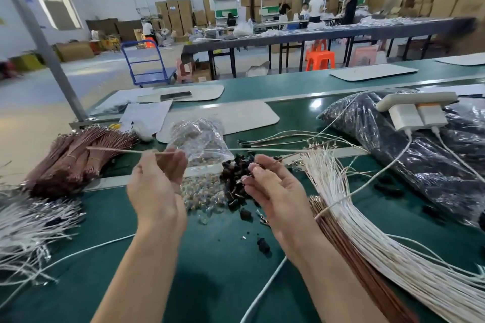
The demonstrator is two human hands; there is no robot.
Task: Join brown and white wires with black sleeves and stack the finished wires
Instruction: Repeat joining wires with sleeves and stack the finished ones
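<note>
1. Your left hand (157,183) is raised over the middle of the worktop (210,283). Its grip is clamped on a pale wire (262,150) that runs level out to both sides, probably held high so it clears the clutter.
2. Your right hand (273,189) has its grip pinched shut on a brownish wire (288,157), right above the black sleeves (236,186). I can't tell whether a sleeve is on that end yet.
3. The sleeves sit heaped between your two hands, so either one can reach them.
4. There is stock on both flanks: white wires (367,217) fan along the right edge, and a brown bundle (73,162) lies toward the left edge. That gives you one colour per side to draw from.
5. The finished wires (278,139) lie beyond the sleeves toward the far edge. They are apart from the loose stock, likely so the two don't mix.
6. This looks like the joining step, with the two wire ends near each other but not yet together. You'll need to line them up carefully.
</note>
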